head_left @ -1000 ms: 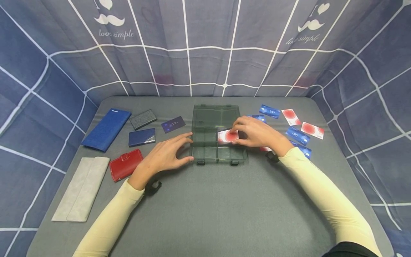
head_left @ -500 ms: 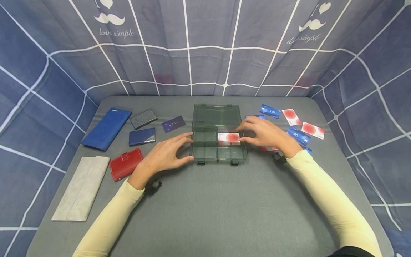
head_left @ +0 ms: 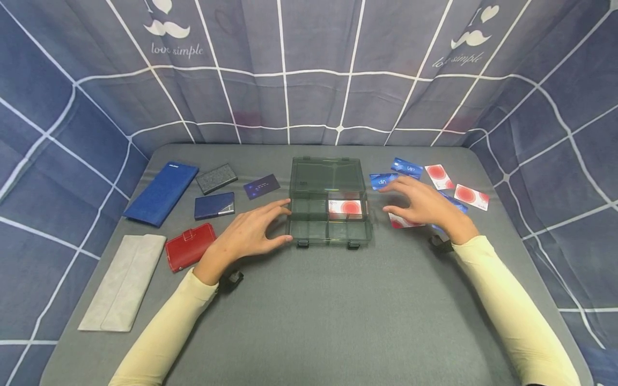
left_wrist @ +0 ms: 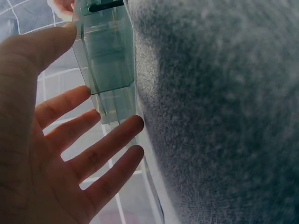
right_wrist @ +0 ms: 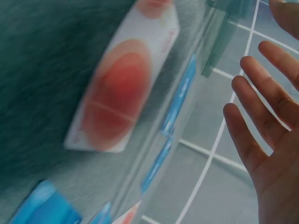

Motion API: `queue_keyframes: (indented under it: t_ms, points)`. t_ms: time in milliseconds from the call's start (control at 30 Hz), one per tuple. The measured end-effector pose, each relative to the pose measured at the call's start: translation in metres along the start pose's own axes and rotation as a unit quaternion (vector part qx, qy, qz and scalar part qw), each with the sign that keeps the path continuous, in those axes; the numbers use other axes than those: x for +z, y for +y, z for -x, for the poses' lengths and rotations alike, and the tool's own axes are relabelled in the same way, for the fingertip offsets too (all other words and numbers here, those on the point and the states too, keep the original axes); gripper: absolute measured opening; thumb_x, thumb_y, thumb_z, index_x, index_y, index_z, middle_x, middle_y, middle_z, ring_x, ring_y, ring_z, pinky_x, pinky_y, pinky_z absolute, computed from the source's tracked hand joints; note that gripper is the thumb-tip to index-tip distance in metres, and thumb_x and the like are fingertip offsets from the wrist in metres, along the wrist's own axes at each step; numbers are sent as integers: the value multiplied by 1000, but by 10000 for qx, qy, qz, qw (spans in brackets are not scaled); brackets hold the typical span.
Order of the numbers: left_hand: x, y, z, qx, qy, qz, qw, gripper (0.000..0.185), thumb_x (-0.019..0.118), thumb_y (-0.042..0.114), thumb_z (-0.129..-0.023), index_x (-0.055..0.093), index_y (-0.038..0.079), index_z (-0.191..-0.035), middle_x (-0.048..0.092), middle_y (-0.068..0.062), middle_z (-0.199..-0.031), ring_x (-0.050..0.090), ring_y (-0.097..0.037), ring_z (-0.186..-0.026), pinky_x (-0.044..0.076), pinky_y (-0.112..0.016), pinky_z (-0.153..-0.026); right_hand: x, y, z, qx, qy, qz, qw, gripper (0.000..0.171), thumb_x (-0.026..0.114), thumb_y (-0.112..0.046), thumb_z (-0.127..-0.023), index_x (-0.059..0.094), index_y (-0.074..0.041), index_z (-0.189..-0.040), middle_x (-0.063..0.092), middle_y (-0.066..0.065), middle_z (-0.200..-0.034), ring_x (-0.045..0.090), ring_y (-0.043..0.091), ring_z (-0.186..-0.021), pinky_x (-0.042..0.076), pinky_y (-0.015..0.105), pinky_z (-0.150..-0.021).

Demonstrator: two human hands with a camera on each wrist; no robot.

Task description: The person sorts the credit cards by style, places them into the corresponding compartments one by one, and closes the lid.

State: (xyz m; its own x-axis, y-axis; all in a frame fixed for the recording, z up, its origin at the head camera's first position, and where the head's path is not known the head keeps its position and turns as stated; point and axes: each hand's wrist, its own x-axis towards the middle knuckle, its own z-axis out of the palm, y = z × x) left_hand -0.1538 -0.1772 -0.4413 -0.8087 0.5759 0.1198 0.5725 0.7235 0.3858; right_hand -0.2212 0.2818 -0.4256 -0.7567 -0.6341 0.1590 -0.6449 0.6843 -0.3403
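Note:
A clear green compartment box (head_left: 309, 231) lies lid-open in the middle of the grey table (head_left: 314, 311). A white card with a red disc (head_left: 345, 208) lies in its right middle compartment. My left hand (head_left: 251, 230) rests open at the box's left side (left_wrist: 110, 70), thumb and fingers touching its wall. My right hand (head_left: 420, 206) hovers open to the right of the box, holding nothing, over another red-disc card (head_left: 403, 222) (right_wrist: 119, 93). Blue cards (head_left: 383, 180) and red-disc cards (head_left: 470, 195) lie scattered beyond it.
On the left lie a long blue wallet (head_left: 161, 193), a grey case (head_left: 216, 178), a dark blue card holder (head_left: 214, 206), a red wallet (head_left: 189, 253), a grey pouch (head_left: 125, 281) and a dark card (head_left: 260, 186). A checked blue cloth (head_left: 309, 80) walls the table.
My right hand has let go of the red-disc card in the box's compartment and drawn back to the right, opening. The left hand has stayed at the box.

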Motion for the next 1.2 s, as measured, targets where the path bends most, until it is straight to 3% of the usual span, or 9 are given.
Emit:
queue_keyframes:
  t_ms: [133, 367, 600, 833, 1200]
  points:
    - [0, 0, 0, 20, -16, 30, 10000, 62, 79, 53, -95, 66, 17, -144, 49, 1, -166, 67, -18, -104, 52, -35, -64, 2, 7, 10, -80, 101, -32, 9999, 47, 87, -26, -92, 73, -3, -130, 72, 12, -126, 65, 32, -120, 51, 54, -99]
    - [0, 0, 1, -26, -25, 33, 10000, 62, 79, 54, -95, 66, 18, -144, 49, 3, -166, 68, -23, -124, 60, -45, -76, 3, 15, 26, 140, 55, -125, 9998, 49, 88, -19, -89, 72, -3, -133, 72, 12, -125, 65, 27, -117, 50, 49, -97]
    - [0, -1, 1, -28, -53, 40, 10000, 63, 78, 56, -95, 66, 18, -145, 48, 3, -167, 68, -23, -124, 60, -43, -75, 4, 25, 37, 176, 1, 22, 9998, 48, 88, -17, -87, 73, -4, -131, 71, 12, -125, 64, 32, -121, 49, 53, -101]
    - [1, -2, 1, 14, -19, 99, 9999, 63, 78, 56, -95, 67, 18, -143, 49, 2, -166, 69, -22, -121, 58, -40, -71, 5, 30, 48, 170, -76, 69, 9998, 52, 92, -20, -84, 74, -6, -131, 71, 11, -123, 65, 29, -112, 50, 50, -92]
    - [1, -2, 0, 15, -2, 123, 9999, 62, 80, 53, -94, 66, 18, -143, 49, 1, -166, 69, -22, -119, 57, -40, -70, 5, 38, 55, 150, -116, -53, 9998, 54, 96, -21, -80, 75, -3, -127, 70, 13, -124, 65, 33, -119, 49, 53, -100]
